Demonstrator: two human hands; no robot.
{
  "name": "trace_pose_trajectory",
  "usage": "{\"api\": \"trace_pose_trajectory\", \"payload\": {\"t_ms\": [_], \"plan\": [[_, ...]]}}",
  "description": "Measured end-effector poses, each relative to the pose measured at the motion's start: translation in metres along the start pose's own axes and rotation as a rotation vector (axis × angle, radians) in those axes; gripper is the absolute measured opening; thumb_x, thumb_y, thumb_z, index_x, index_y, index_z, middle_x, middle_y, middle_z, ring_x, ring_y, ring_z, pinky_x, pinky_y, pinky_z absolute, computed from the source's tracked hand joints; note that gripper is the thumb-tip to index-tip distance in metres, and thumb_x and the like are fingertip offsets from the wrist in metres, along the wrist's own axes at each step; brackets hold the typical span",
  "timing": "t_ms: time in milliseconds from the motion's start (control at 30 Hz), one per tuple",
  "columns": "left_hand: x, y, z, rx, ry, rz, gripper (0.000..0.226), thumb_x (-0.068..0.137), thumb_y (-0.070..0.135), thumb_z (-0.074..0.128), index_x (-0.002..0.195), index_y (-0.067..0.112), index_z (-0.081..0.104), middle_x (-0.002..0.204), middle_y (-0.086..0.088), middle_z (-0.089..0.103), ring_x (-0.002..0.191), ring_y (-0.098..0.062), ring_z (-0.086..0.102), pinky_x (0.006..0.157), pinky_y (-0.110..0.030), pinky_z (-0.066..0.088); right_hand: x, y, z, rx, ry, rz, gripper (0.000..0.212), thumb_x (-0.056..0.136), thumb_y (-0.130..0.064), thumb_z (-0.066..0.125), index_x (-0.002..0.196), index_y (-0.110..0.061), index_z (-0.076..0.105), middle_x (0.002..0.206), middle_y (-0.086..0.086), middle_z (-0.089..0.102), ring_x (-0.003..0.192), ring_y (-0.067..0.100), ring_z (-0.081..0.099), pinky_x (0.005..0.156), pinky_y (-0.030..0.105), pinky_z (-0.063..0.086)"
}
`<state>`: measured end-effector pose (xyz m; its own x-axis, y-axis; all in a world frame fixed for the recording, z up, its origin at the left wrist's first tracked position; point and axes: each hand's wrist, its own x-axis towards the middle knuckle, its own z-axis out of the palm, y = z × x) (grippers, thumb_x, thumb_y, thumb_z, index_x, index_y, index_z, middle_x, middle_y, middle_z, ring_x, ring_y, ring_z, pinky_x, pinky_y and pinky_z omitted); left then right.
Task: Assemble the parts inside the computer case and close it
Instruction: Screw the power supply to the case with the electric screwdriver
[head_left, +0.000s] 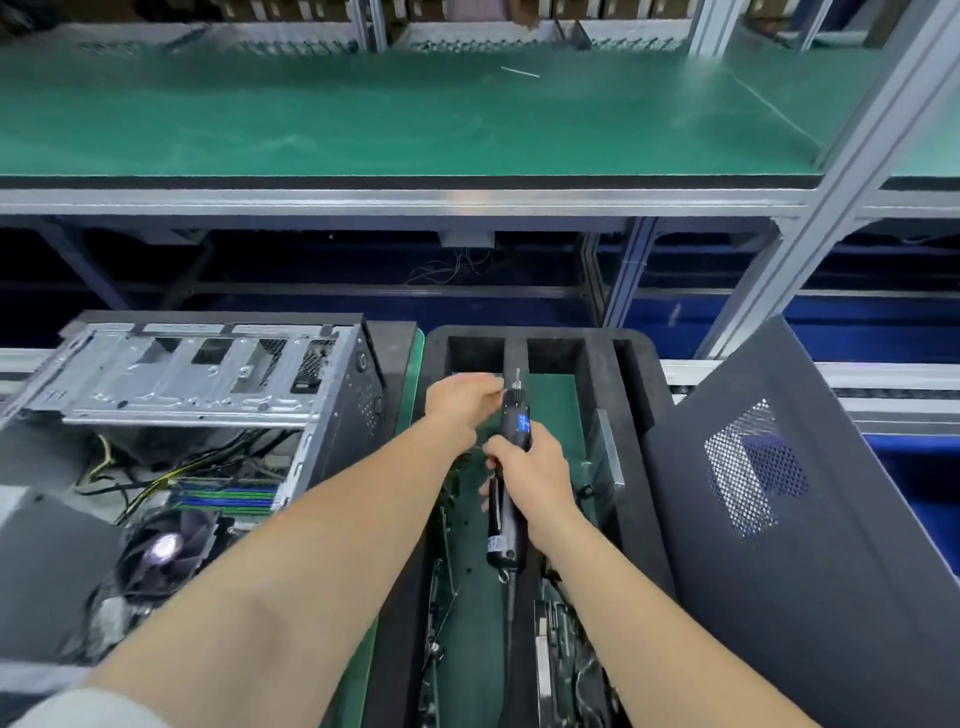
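Both forearms (311, 571) are stretched over the foam tray (641, 379) at 12 o'clock. A screwdriver (506, 525) is gripped round its body by the right hand (535, 467), tip pointed away. Its bit (516, 376) is pinched by the left hand (460, 397); whether a screw is held cannot be told. The open case (208, 374) is laid at 9 o'clock, and its side panel (779, 493) is seen tilted at 3 o'clock.

Bright overhead light, wide-angle bend, soft edges.
Light falls from above on the green shelf (415, 119), with a pale glare patch on its metal front rail (467, 200); the space beneath lies in shadow. The frame post (852, 171) leans outward at the right edge, bent by the wide lens. The case fan (166, 545) near the lower left corner is blurred, a white glint at its hub.
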<state>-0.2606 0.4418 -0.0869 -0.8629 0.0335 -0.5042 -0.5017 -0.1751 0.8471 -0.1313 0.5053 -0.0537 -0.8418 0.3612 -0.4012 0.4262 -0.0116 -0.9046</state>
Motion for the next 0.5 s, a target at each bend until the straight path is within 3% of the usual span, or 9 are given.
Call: {"api": "trace_pose_trajectory", "payload": {"t_ms": [67, 167, 400, 500], "plan": [[-0.024, 0.018, -0.005, -0.093, -0.173, -0.029, 0.021, 0.09, 0.008, 0.073, 0.11, 0.004, 0.071, 0.097, -0.011, 0.072, 0.089, -0.024, 0.068, 0.09, -0.039, 0.056, -0.019, -0.013, 0.004, -0.01, 0.014, -0.047, 0.016, 0.082, -0.022, 0.067, 0.097, -0.018, 0.062, 0.101, 0.019, 0.071, 0.093, 0.047, 0.071, 0.087, 0.063, 0.058], [-0.057, 0.041, -0.017, -0.082, -0.363, -0.034, 0.023, 0.096, 0.02, 0.067, 0.118, 0.011, 0.066, 0.103, -0.005, 0.071, 0.092, -0.017, 0.067, 0.076, -0.028, 0.051, -0.049, -0.027, 0.007, -0.014, 0.028, -0.114, 0.016, 0.084, -0.017, 0.066, 0.099, -0.017, 0.061, 0.103, 0.025, 0.069, 0.078, 0.043, 0.073, 0.08, 0.066, 0.059], [-0.131, 0.078, -0.057, 0.001, -0.529, -0.013, 0.021, 0.099, 0.032, 0.063, 0.112, 0.015, 0.065, 0.102, 0.001, 0.067, 0.092, -0.012, 0.063, 0.089, -0.023, 0.051, -0.133, -0.042, 0.022, -0.107, 0.025, -0.241, 0.034, 0.08, -0.022, 0.064, 0.113, -0.018, 0.061, 0.093, 0.011, 0.064, 0.084, 0.044, 0.071, 0.083, 0.066, 0.058], [-0.161, 0.089, -0.086, 0.005, -0.526, -0.006, 0.019, 0.097, 0.034, 0.066, 0.1, 0.015, 0.067, 0.098, 0.002, 0.071, 0.091, -0.012, 0.065, 0.088, -0.026, 0.053, -0.166, -0.042, 0.03, -0.129, 0.003, -0.309, 0.017, 0.079, -0.019, 0.064, 0.095, -0.022, 0.059, 0.078, 0.008, 0.066, 0.063, 0.038, 0.07, 0.065, 0.06, 0.062]]}}
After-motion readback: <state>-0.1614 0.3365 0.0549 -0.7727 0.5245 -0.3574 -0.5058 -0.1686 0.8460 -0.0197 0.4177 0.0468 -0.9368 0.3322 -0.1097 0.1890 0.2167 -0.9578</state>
